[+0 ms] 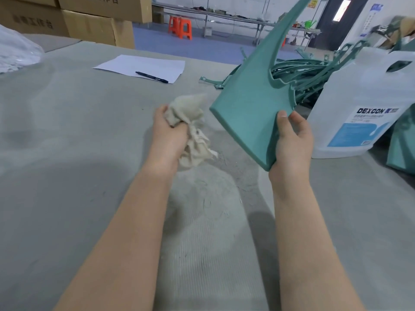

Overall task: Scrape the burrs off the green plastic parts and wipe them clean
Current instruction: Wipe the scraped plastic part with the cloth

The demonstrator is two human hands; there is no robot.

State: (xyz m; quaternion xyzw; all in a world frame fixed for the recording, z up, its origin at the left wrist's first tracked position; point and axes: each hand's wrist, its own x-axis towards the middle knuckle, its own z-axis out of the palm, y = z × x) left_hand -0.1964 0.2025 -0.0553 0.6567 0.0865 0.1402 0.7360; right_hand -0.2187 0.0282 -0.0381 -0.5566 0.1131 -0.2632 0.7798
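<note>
My right hand (pixel 292 140) grips the near corner of a large green plastic part (pixel 249 104), thumb on its smooth face, fingers behind. The part is held tilted above the table, its long curved arm rising to the top of the view. My left hand (pixel 168 133) clutches a crumpled off-white rag (pixel 190 122) just left of the part, a small gap between them. A heap of more green plastic parts (pixel 298 66) lies behind the held one. Another green part (pixel 402 144) stands at the right edge.
A grey felt-covered table (pixel 67 131) carries a white DEXCON jug (pixel 363 104) at the right, a sheet of paper (pixel 143 66) with a black pen (pixel 151 77), and a plastic bag (pixel 15 52) at far left. Cardboard boxes (pixel 89 21) stand behind. Green shavings lie near my arms.
</note>
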